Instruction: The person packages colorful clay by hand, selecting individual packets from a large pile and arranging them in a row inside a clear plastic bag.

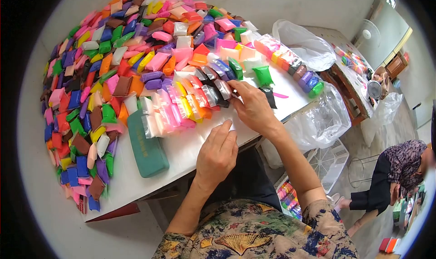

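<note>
Two overlapping rows of small coloured packets (181,102) lie on the white table, running from pale pink and white at the left to brown and black at the right. My right hand (251,105) bends over the right end of the rows, its fingertips on a brown packet (223,89). Near the table's front edge is my left hand (218,152), fingers together and curled, with a bit of something white at the fingertips that I cannot make out. A green box (147,145) stands against the rows' left end.
A big heap of loose coloured packets (109,68) covers the table's back and left. Clear plastic bags (318,118) and a packed row (290,61) lie at the right. Beyond are a white crate (329,163), a fan (367,34) and another person (386,182) bending.
</note>
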### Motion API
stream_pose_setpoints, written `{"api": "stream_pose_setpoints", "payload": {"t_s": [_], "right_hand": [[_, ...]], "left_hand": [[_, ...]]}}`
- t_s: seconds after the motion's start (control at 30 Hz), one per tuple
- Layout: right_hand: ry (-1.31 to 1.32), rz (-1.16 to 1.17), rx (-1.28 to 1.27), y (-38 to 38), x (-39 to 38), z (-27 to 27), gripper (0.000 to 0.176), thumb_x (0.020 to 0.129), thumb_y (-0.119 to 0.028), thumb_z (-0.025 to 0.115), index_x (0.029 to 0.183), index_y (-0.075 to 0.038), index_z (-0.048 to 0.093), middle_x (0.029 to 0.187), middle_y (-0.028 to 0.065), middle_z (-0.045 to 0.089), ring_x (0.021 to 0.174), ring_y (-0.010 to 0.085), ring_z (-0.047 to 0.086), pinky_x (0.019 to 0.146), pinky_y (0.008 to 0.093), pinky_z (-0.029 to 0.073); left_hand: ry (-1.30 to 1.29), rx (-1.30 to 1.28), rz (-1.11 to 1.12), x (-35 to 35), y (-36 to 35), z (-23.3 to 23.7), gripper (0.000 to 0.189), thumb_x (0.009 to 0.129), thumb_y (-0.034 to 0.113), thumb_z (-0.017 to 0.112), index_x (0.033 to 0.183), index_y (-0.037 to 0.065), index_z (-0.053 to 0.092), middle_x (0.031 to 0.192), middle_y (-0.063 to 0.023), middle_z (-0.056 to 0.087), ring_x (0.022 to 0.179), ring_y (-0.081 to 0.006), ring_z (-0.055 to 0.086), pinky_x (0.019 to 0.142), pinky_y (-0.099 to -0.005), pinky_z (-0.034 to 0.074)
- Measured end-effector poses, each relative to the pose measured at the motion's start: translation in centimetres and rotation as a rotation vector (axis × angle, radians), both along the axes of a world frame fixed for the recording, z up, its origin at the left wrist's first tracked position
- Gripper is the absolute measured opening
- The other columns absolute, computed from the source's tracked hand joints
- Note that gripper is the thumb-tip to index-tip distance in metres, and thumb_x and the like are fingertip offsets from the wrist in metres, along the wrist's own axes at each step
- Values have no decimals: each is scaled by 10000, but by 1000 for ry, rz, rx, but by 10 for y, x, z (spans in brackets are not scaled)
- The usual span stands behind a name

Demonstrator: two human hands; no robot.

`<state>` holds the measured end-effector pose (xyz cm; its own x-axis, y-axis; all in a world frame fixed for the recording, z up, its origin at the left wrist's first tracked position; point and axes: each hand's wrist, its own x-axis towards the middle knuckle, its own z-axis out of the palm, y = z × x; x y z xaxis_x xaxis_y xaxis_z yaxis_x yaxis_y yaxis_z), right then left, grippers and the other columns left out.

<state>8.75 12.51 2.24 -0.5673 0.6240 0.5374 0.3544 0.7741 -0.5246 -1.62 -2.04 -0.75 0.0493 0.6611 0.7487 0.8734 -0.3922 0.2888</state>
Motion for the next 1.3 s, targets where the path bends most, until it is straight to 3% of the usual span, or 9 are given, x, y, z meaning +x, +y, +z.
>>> {"api": "stream_pose_setpoints", "payload": {"t_s": [0.27,0.57,0.67,0.7,0.83,0.93,1.0,1.13,1.3], "right_hand": [[-31,-88,52,-11,-3,-2,473,864,-63,614,1320,3,509,1087,245,636,985,416,615,846,474,488],[77,-138,237,-21,5,-2,404,867,-10,617,1262,28,539,1103,231,631,957,401,637,818,462,510],[71,-167,185,-35,20,4,386,837,-14,616,1211,33,534,1090,219,624,1046,383,608,859,453,510],[113,-176,188,-39,23,2,307,839,-27,644,1135,12,570,975,169,642,912,343,638,748,431,524],[222,-89,111,-51,25,-7,122,851,-59,687,931,-13,606,790,107,629,629,261,615,578,372,486],[246,-27,58,-51,23,-18,100,853,-67,694,882,-16,612,777,111,626,606,249,609,562,362,475],[274,-37,50,-51,21,-21,94,850,-67,696,837,-19,616,743,104,619,599,247,607,556,354,465],[289,-65,69,-49,19,-25,91,842,-71,695,818,-25,620,735,101,622,600,256,606,561,360,463],[305,-83,140,-49,19,-28,86,833,-71,696,814,-32,622,730,100,617,584,256,594,550,365,453]], "left_hand": [[-38,-31,-29,2,-2,1,240,776,-13,660,1007,-52,609,1143,-221,610,1018,-370,612,904,-420,515],[-129,-5,-92,0,-1,10,209,775,-54,667,979,-50,622,1097,-200,631,958,-361,628,837,-410,524],[-173,-43,-147,0,-17,19,218,776,-56,677,987,-44,626,1096,-191,639,951,-355,637,830,-404,526],[-152,-51,-166,-1,-25,26,232,768,-47,681,992,-44,621,1095,-192,636,955,-356,635,838,-402,526],[-48,-68,-116,-24,-59,66,253,769,-29,682,1019,-8,647,1081,-171,657,954,-343,649,851,-394,531],[-4,-75,58,-64,-67,104,209,815,-20,641,1019,12,669,1009,-150,678,939,-315,660,822,-383,530],[-45,1,176,-99,-49,124,167,883,18,618,1037,8,682,940,-101,695,839,-219,670,754,-321,522],[-615,-193,105,-166,0,147,206,965,139,604,1107,19,692,873,-11,690,700,-44,589,647,-206,476],[-756,-341,9,-221,59,156,214,973,153,590,1135,44,679,912,-19,708,738,-64,639,694,-220,529]]}}
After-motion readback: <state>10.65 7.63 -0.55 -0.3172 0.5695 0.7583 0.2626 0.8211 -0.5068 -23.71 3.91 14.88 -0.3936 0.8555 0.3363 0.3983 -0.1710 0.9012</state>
